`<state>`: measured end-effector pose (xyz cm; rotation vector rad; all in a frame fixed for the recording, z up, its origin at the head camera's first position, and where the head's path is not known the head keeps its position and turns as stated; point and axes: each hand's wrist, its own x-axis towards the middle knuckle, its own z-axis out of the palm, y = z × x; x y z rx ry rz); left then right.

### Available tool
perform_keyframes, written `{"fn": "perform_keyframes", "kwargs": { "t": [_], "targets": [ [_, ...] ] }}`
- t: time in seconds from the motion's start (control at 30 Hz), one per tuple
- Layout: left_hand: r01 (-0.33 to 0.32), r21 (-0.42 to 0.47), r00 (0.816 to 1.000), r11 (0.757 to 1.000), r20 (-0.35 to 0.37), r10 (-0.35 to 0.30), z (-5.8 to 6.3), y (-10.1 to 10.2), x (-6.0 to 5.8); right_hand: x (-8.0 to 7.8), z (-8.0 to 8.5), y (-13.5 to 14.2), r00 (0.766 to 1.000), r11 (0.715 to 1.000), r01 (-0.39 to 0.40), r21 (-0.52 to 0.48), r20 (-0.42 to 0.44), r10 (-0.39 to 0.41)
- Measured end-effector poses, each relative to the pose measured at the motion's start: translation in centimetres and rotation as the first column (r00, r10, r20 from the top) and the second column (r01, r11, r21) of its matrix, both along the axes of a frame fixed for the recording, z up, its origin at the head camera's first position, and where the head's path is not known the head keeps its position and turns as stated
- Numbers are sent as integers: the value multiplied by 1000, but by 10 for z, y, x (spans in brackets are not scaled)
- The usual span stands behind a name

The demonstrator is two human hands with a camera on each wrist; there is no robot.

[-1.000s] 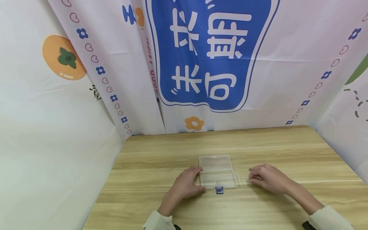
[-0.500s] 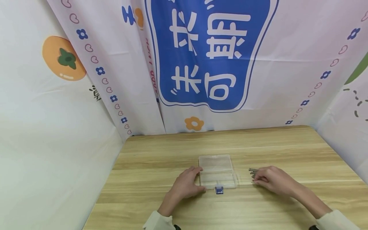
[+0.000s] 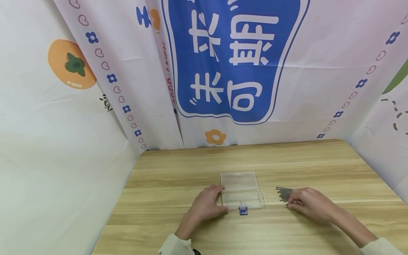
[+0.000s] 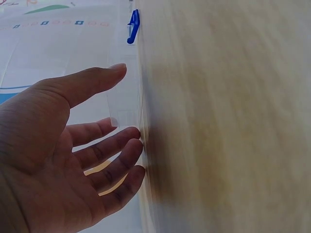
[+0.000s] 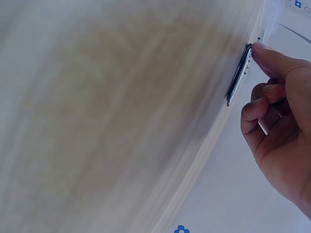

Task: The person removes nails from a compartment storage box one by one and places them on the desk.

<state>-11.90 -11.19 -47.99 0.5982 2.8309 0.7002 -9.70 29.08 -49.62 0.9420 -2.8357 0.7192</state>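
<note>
A clear plastic compartment box (image 3: 239,181) with a blue latch (image 3: 243,211) at its front lies on the wooden table. My left hand (image 3: 205,204) rests at the box's left side, thumb by the front left corner and index fingertip at the left edge. In the left wrist view its fingers (image 4: 119,145) are relaxed and slightly bent beside the clear wall. Right of the box, several long thin metal screws (image 3: 284,193) lie side by side, heads to the left. My right hand (image 3: 310,202) pinches one screw (image 5: 258,39) between thumb and fingertips, its head showing just past them.
The wooden table (image 3: 178,166) meets a printed white cloth (image 3: 318,71) at the back, and similar cloth hangs on both sides. Bare tabletop (image 3: 255,235) lies in front of the box.
My right hand has drawn back to the right and slightly nearer, uncovering the row of screws on the table. My left hand and the box stay put.
</note>
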Motion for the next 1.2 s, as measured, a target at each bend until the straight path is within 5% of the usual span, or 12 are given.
{"fn": "perform_keyframes", "kwargs": {
  "t": [1.03, 1.2],
  "targets": [
    [9, -10, 1000, 1000, -4, -9, 1, -6, 2, 2, -3, 3, 997, 1000, 8, -22, -75, -10],
    [7, 21, 999, 1000, 39, -8, 3, -8, 2, 1, -2, 5, 995, 1000, 12, -17, -103, -13]
  ]
}}
